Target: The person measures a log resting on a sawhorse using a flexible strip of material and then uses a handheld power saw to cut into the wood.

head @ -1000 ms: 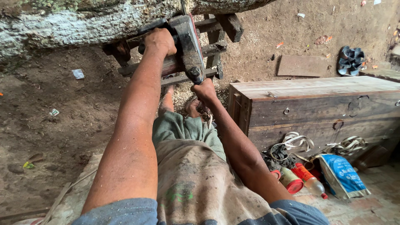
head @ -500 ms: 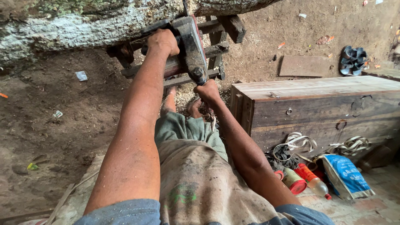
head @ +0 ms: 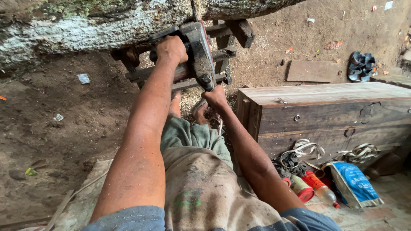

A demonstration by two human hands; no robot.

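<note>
Both my arms reach forward over my lap to a dark wooden saw handle [head: 199,53] set against a big pale, mossy log [head: 85,30]. My left hand [head: 171,49] is closed around the handle's upper grip, close under the log. My right hand [head: 215,96] grips the handle's lower end. A thin blade [head: 193,9] rises from the handle into the log. Rough wooden supports [head: 222,42] sit under the log behind the tool. My bare feet [head: 199,112] rest on sawdust below it.
A long wooden chest [head: 325,111] stands at the right. Straps [head: 304,149], bottles [head: 317,188] and a blue bag [head: 355,184] lie at its foot. A flat board [head: 312,70] and sandals [head: 361,66] lie on the dirt beyond. Scraps of litter dot the dirt at left.
Both hands keep the same grip. The handle and hands have shifted only slightly in view, a little lower and to the right.
</note>
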